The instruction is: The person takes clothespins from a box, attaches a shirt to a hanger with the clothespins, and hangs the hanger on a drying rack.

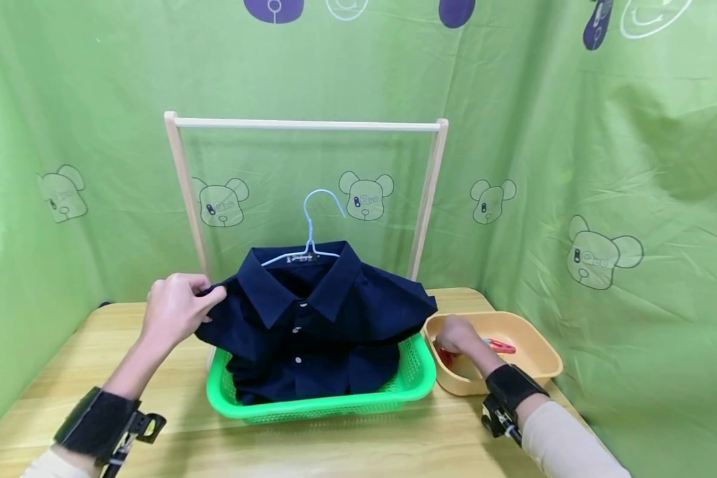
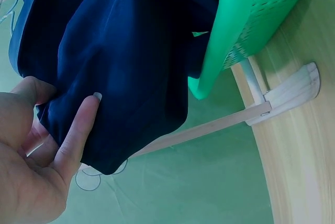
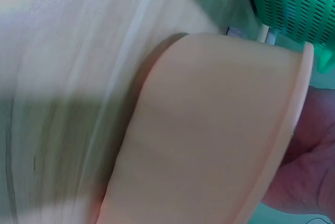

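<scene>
A dark navy shirt (image 1: 346, 318) with a collar and white buttons sits on a light-blue wire hanger (image 1: 309, 226), its lower part bunched in a green basket (image 1: 322, 406). My left hand (image 1: 176, 305) pinches the shirt's shoulder at the left; in the left wrist view the thumb and fingers (image 2: 78, 130) lie on the dark cloth. Down inside an orange basin (image 1: 528, 332) is my right hand (image 1: 459, 335), near red clothespins (image 1: 500, 346). Its fingertips are hidden, so I cannot tell what they hold. In the right wrist view the basin's wall (image 3: 209, 119) covers much of the hand.
A wooden drying rack with a white top bar (image 1: 305, 124) stands behind the basket. One rack foot (image 2: 293, 90) rests on the wooden table (image 1: 334, 445). A green curtain (image 1: 633, 166) with bear prints encloses the table at the back and sides.
</scene>
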The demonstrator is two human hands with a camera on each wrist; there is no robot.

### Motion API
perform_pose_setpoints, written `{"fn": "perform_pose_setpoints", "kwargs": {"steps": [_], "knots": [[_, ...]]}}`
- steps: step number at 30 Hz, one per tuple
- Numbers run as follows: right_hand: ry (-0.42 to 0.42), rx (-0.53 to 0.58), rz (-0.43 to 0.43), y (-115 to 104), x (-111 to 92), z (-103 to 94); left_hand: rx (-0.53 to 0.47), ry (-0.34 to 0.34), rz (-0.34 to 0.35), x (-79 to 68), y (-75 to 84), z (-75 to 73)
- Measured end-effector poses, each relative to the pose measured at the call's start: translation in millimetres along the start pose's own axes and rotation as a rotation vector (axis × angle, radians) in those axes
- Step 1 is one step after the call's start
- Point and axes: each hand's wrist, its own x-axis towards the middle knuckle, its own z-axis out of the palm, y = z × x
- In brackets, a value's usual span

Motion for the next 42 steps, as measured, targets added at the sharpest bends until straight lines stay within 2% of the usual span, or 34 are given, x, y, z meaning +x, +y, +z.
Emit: {"fn": "perform_pose_setpoints", "kwargs": {"steps": [10,22,30,42], "knots": [[0.018,0.127,0.032,0.1,-3.3,-9.5,0.003,-0.006,-0.003,0.6,0.6,-0.9],[-0.013,0.24,0.025,3.4,-7.9,-28.1,0.002,-0.014,0.004,2.3,3.5,-2.9],[0.011,0.299,-0.012,4.5,-8.1,-33.2,0.003,-0.009,0.005,2.2,2.6,-1.4],[0.107,0.253,-0.07,0.1,-14.0,-48.0,0.003,-0.014,-0.003,2.6,2.5,-1.2]]}}
